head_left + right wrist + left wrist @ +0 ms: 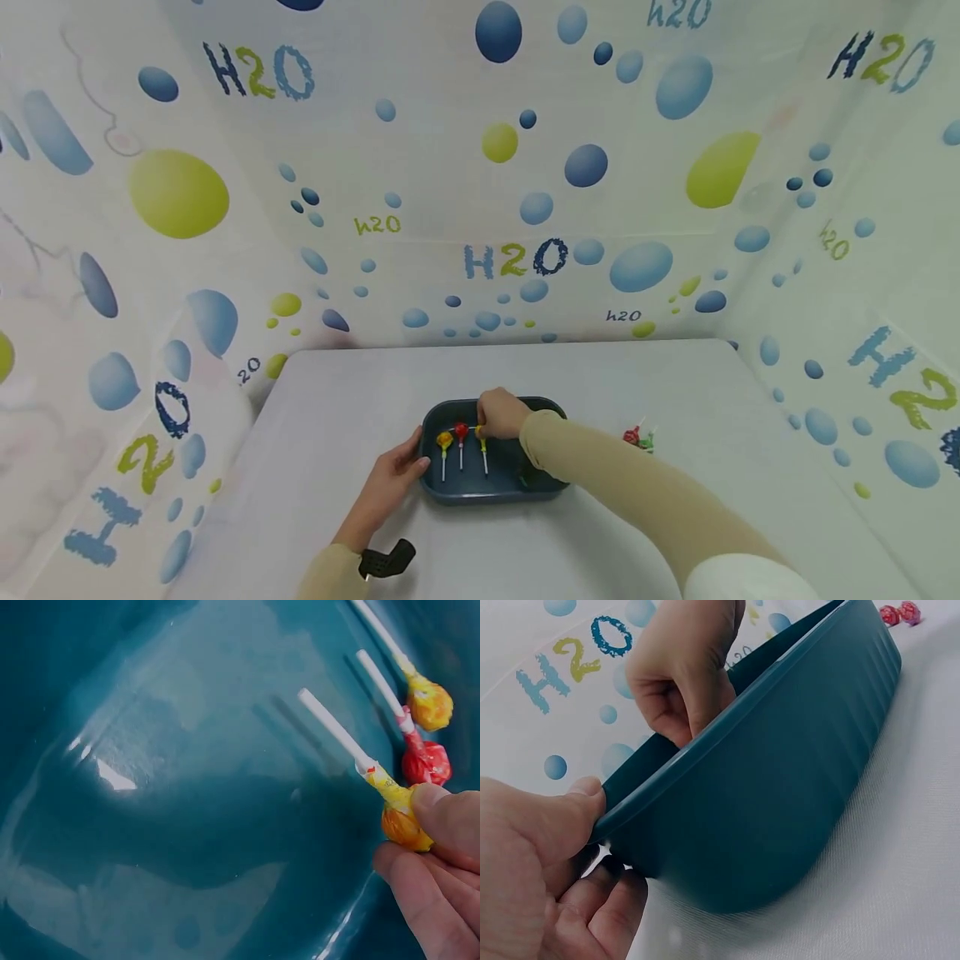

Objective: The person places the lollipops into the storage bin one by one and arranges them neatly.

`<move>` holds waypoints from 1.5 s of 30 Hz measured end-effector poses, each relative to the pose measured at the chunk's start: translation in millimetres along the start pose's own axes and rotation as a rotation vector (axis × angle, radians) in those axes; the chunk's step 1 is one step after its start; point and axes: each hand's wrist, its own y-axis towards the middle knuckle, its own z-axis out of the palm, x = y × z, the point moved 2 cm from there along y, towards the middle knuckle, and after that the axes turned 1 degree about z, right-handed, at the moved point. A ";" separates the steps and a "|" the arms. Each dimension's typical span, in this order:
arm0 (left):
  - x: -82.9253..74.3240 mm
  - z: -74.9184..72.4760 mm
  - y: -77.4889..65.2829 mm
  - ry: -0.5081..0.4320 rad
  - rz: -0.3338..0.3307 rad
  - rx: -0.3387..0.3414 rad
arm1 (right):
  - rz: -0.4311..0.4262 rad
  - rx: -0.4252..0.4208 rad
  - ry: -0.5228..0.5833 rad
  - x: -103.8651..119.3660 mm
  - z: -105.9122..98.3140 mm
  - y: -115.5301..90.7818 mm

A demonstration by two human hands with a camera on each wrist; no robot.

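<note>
While a black wrist-worn strap sits nearest the viewer, the left hand just beyond it grips the left end of a glossy dark teal tray with rounded corners, thumb over the rim and fingers bent against the outside. Within the tray, toward that end, a yellow-wrapped lollipop with a white stick and a red-wrapped lollipop with a white stick lie side by side. Next to them, the right hand pinches an orange-and-yellow wrapped lollipop by its head. By my judgement, two are set down, and the third is lined up but not yet released. Farther right, outside the tray on the white cloth-covered counter, red-wrapped and green-wrapped lollipops lie in a cluster, apparently not dealt with; their number is unclear. Only the right wrist view shows the pinch plainly, since the head view half hides it; the left wrist view separates two red heads in the cluster, yet shows no green. Behind everything hangs a white curtain printed with bubbles.
</note>
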 end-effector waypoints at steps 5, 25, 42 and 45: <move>1.1 2.0 -0.6 -0.014 -0.021 0.005 | -0.010 0.008 -0.040 1.0 3.3 4.5; -1.7 0.4 -0.4 -0.003 -0.039 0.011 | -0.006 0.005 -0.056 6.2 10.9 8.8; -2.2 0.7 0.2 -0.016 -0.032 0.014 | 0.000 -0.007 -0.180 11.0 12.7 7.2; -2.1 1.1 0.1 -0.024 -0.036 0.015 | -0.004 -0.007 -0.185 9.6 13.7 8.1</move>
